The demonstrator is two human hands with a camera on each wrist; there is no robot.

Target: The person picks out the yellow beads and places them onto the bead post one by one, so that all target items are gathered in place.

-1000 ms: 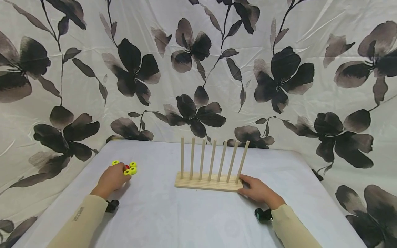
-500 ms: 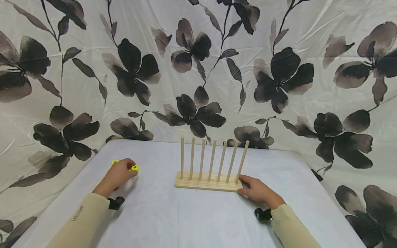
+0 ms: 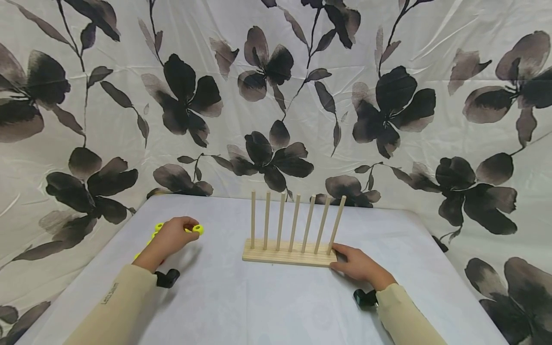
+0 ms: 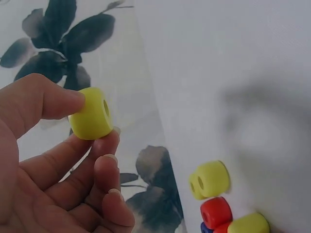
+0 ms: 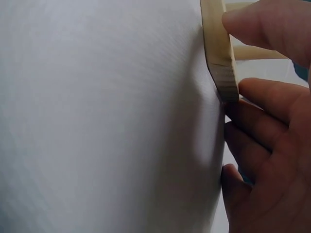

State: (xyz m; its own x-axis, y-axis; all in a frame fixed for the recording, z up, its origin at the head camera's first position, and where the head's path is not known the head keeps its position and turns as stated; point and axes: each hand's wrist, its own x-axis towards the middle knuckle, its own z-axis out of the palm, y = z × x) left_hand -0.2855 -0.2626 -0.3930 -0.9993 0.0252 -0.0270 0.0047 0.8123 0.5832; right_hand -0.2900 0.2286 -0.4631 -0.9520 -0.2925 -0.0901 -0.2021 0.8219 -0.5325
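Note:
My left hand (image 3: pixel 170 238) pinches a yellow bead (image 4: pixel 91 114) between thumb and fingers, above the table's left side. In the left wrist view the bead's hole faces right, and the other fingers are loosely bent. A wooden peg stand (image 3: pixel 289 257) with several upright pegs rests on the table. My right hand (image 3: pixel 362 266) grips the right end of its base, thumb at the near corner and index finger at the far one. The right wrist view has the base's end (image 5: pixel 221 53) close up, with the thumb and fingers against it.
Loose beads lie on the table below and beside the left hand: yellow ones (image 4: pixel 214 178), red ones (image 4: pixel 216 212) and a partly hidden blue one (image 4: pixel 206 227). White cloth (image 3: pixel 267 306) covers the table. Behind its far edge hangs a flowered curtain (image 3: pixel 327 120).
My left hand has picked a yellow bead from the cluster, lifted it and carried it a little to the right. The right hand and the peg stand have not moved.

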